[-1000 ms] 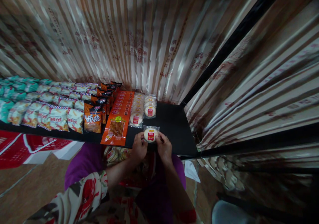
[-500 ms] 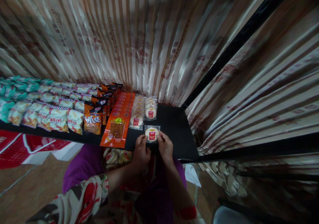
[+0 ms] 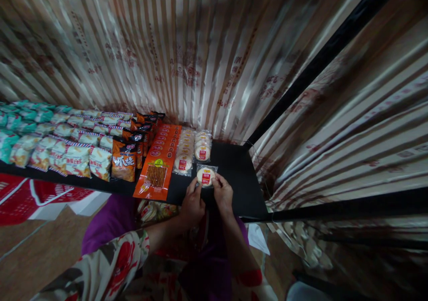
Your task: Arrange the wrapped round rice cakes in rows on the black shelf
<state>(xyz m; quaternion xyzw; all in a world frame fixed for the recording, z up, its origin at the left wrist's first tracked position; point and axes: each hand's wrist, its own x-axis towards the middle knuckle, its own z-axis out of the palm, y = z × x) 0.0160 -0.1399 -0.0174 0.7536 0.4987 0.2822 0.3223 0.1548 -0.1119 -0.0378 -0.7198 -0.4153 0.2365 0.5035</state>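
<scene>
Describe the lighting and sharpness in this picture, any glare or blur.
Head view: dim overall, darkest toward the lower right; head view: pale sheen streaks the curtain, which smears toward the right edge; head view: the packet between the left hand and right hand shows its red label, small print unreadable.

- Clear packet (image 3: 206, 176): near corners covered by the left hand (image 3: 193, 206) and right hand (image 3: 223, 196); finest print illegible.
- Black surface (image 3: 245, 176) and teal packets (image 3: 8, 146): cut off at left.
- Red container (image 3: 15, 203), below the front edge: top hidden.
- Pale object (image 3: 302, 292), beyond the front-right corner: cut off, unidentifiable.
</scene>
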